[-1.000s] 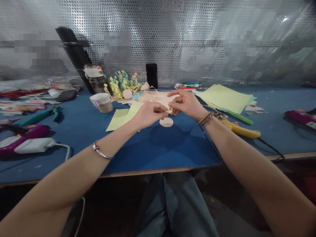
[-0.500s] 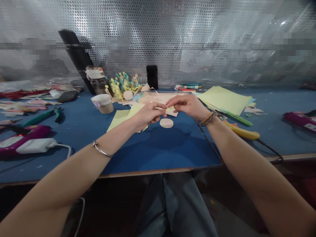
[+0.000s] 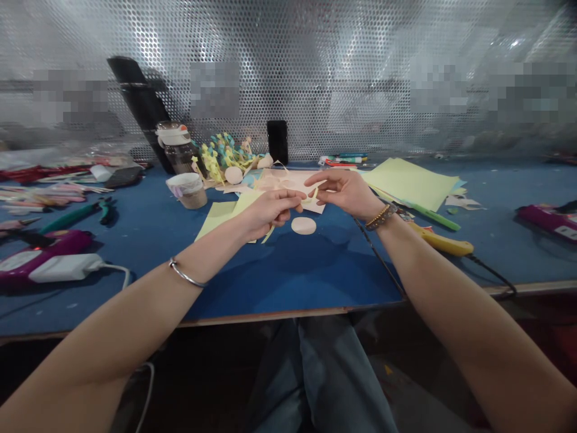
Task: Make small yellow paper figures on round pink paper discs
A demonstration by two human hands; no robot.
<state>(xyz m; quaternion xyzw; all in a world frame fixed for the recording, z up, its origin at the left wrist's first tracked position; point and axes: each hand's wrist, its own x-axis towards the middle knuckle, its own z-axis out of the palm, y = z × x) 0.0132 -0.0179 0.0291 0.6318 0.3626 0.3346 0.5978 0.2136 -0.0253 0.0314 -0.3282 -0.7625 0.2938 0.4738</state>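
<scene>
My left hand [image 3: 274,211] pinches a small yellow paper piece [image 3: 314,195] between thumb and fingers. Close on its right, my right hand [image 3: 345,191] has its thumb and fingers apart beside the piece's upturned end. Whether the right fingers touch it is hard to make out. Just below both hands a pale oval disc [image 3: 303,226] lies flat on the blue table. Yellow sheets [image 3: 216,218] lie partly under my left forearm, and pale pink paper [image 3: 293,178] lies behind the hands.
Behind are paper flowers [image 3: 225,156], a tub [image 3: 187,190], a bottle [image 3: 175,147] and an upright phone [image 3: 277,141]. To the right lie yellow paper [image 3: 412,181], a green cutter [image 3: 435,216] and a yellow-handled tool [image 3: 446,242]. Pliers [image 3: 106,211] and a purple power strip [image 3: 67,246] are left.
My right thumb and fingers have spread and drawn slightly away from my left fingertips. The yellow piece now shows between the hands, with one end bent up.
</scene>
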